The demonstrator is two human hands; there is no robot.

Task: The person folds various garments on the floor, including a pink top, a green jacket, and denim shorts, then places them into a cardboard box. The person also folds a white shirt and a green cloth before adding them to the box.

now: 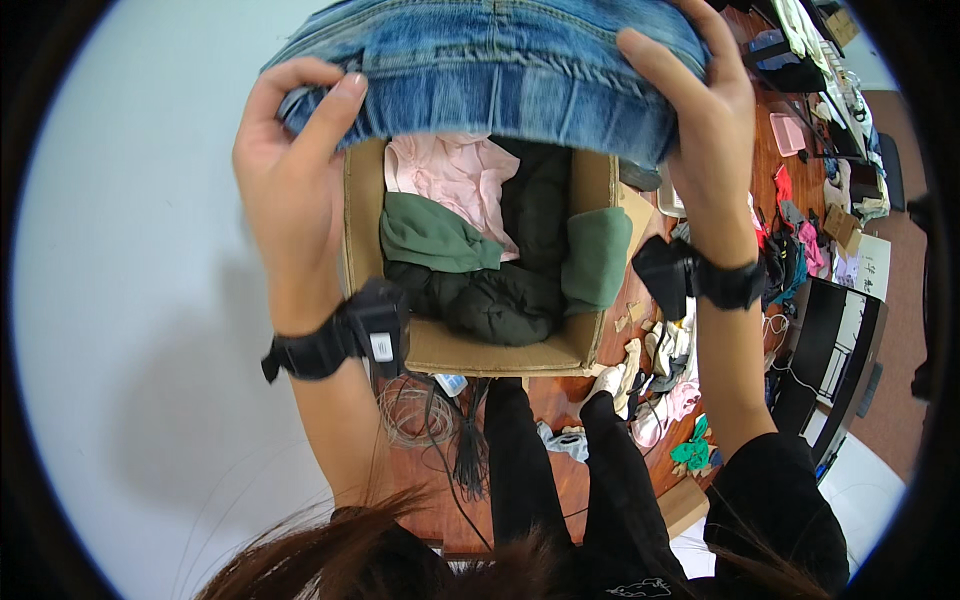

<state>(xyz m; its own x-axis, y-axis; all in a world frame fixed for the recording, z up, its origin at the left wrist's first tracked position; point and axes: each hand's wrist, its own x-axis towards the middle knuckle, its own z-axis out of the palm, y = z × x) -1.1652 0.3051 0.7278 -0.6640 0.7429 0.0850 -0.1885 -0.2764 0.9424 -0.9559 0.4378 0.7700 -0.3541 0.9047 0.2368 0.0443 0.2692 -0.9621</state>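
A blue denim garment is stretched between my two hands at the top of the view, its pleated edge toward me. My left hand pinches its left end between thumb and fingers. At the other end my right hand grips the denim, the thumb lying along the front. Below it stands an open cardboard box. Inside are a pink cloth, a green cloth and a dark quilted garment. Another green piece hangs over the box's right wall. The denim hides the box's far side.
A pale wall runs along the left. Coiled cable and dark cords lie on the wooden floor near my legs. Scattered clothes, a pink basket and a black-framed screen or panel are to the right.
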